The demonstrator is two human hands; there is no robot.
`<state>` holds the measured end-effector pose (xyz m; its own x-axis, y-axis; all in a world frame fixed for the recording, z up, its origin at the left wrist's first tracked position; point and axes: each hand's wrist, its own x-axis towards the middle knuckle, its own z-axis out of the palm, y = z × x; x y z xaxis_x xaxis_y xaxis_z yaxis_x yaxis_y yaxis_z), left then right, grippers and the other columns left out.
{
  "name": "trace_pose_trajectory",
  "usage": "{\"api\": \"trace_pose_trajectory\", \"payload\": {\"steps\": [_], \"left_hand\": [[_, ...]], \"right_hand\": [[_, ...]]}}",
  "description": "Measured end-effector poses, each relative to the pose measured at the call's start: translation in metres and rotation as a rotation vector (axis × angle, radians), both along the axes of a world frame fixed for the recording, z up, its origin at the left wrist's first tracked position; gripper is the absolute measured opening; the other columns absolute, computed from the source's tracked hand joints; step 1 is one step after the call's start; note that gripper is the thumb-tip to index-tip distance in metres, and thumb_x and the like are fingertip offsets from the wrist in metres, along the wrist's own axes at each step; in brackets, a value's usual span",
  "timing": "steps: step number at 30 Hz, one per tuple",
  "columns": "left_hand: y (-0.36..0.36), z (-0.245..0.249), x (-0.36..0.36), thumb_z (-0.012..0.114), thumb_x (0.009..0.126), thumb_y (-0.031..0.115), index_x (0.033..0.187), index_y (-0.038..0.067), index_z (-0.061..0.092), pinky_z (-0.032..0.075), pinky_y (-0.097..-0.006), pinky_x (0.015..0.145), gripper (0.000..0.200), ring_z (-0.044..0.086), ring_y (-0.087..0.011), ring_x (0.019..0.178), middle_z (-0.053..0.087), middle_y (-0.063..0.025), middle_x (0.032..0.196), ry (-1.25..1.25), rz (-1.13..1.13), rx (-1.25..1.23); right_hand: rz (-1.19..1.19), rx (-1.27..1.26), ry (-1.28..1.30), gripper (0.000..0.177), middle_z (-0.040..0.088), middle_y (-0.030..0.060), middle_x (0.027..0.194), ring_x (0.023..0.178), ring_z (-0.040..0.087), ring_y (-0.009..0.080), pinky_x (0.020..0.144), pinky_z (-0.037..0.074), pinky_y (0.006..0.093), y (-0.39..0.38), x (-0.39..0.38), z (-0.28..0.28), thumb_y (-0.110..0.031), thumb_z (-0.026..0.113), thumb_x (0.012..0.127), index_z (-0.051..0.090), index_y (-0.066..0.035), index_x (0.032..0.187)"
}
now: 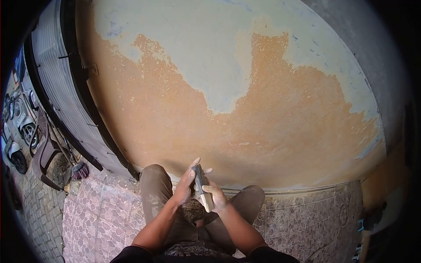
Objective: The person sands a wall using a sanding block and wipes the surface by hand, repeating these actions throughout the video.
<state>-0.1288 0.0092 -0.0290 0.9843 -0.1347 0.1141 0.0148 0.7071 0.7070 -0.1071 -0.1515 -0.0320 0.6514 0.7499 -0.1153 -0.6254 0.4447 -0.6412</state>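
Observation:
A small block, dark grey on its upper part and pale at its lower end, is held between my hands in front of my knees. My right hand grips it from the right, with the thumb across its face. My left hand is on the block's left side, its fingers stretched upward and dusted white; whether it grips the block is unclear. Beyond both hands stands a wall with bare orange areas below and pale, ragged-edged paint above.
My bent knees are close to the wall's foot. Patterned tiles cover the floor. On the left are a ribbed metal panel, a woven chair, a brush head and parked motorbikes.

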Motion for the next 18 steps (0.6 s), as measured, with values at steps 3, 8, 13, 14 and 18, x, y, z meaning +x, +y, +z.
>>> {"api": "trace_pose_trajectory", "payload": {"steps": [3,8,13,14,18], "left_hand": [[0.002,0.019,-0.002,0.048,0.106,0.046,0.164,0.013,0.011,0.039,-0.0394,0.112,0.076,0.052,-0.0252,0.129,0.05,-0.0206,0.147,-0.043,-0.057,0.028],[0.006,0.051,-0.014,0.058,0.105,0.032,0.164,0.01,0.009,0.042,-0.0377,0.108,0.08,0.057,-0.0206,0.118,0.058,-0.0154,0.135,-0.153,0.009,0.092],[0.021,0.071,-0.03,0.059,0.104,0.027,0.164,0.007,0.008,0.043,-0.0349,0.104,0.081,0.056,-0.0171,0.116,0.058,-0.0109,0.126,-0.193,0.1,0.221],[0.019,0.079,-0.034,0.059,0.104,0.025,0.164,0.007,0.007,0.043,-0.0343,0.103,0.081,0.056,-0.0171,0.115,0.058,-0.0101,0.123,-0.193,0.131,0.174],[0.018,0.091,-0.039,0.056,0.105,0.019,0.164,0.011,0.002,0.049,-0.0405,0.101,0.081,0.059,-0.0239,0.115,0.056,-0.0106,0.119,-0.166,0.226,0.06]], "right_hand": [[0.055,0.132,0.035,0.035,0.06,0.0044,0.099,0.08,0.058,0.0134,0.068,0.048,0.0268,-0.002,0.002,0.008,-0.021,0.065,0.094,0.052,-0.007,0.124],[0.211,0.109,-0.105,0.041,0.061,0.006,0.102,0.095,0.061,0.0144,0.085,0.05,0.0296,-0.012,0.013,0.059,-0.019,0.065,0.097,0.05,-0.003,0.132],[0.234,-0.335,-0.516,0.06,0.065,0.011,0.116,0.113,0.065,0.0193,0.097,0.054,0.0357,-0.016,0.019,0.127,-0.025,0.065,0.1,0.04,-0.002,0.149],[0.349,-0.52,-0.834,0.06,0.064,0.0121,0.122,0.113,0.065,0.022,0.096,0.054,0.0375,-0.019,0.022,0.148,-0.027,0.067,0.099,0.043,0.0,0.147],[0.546,-1.057,-1.887,0.073,0.057,0.0186,0.135,0.122,0.056,0.0372,0.106,0.041,0.0484,-0.034,0.042,0.222,-0.037,0.074,0.09,0.046,-0.003,0.148]]}}
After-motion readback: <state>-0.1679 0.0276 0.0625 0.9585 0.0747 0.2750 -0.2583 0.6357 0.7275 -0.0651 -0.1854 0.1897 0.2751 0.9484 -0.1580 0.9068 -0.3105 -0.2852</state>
